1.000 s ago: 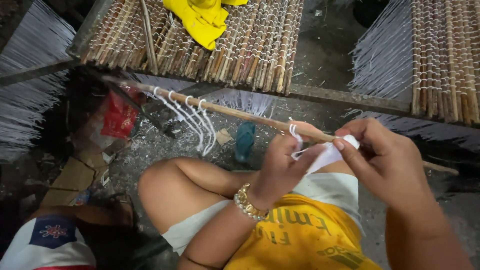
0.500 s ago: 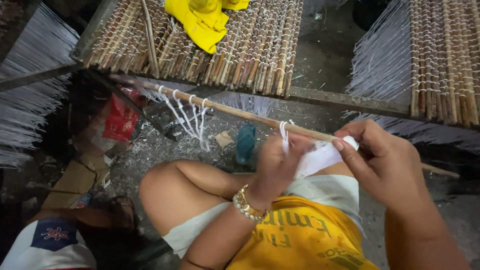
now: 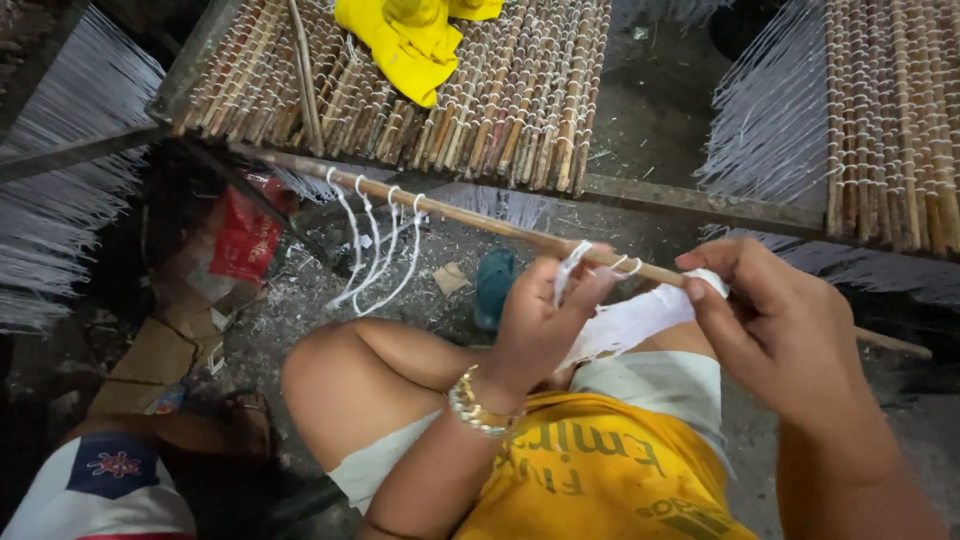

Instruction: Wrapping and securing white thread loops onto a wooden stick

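Below the woven stick mat (image 3: pixel 480 100), a thin wooden stick (image 3: pixel 480 218) ran slantwise across the view. Left hand (image 3: pixel 535 320) was closed, fingers pinching a white string (image 3: pixel 568 270) looped at the stick. Right hand (image 3: pixel 790 330) was closed on a bundle of white strings (image 3: pixel 640 318), thumb and forefinger pinching its end. Four tied loops (image 3: pixel 375 250) hung further left. Yellow cloth (image 3: pixel 405 40) lay on the mat.

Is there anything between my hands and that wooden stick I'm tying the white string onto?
Nothing visible is in the way. The left hand is right at the wooden stick, pinching white string, and the right hand holds the string bundle just below it.
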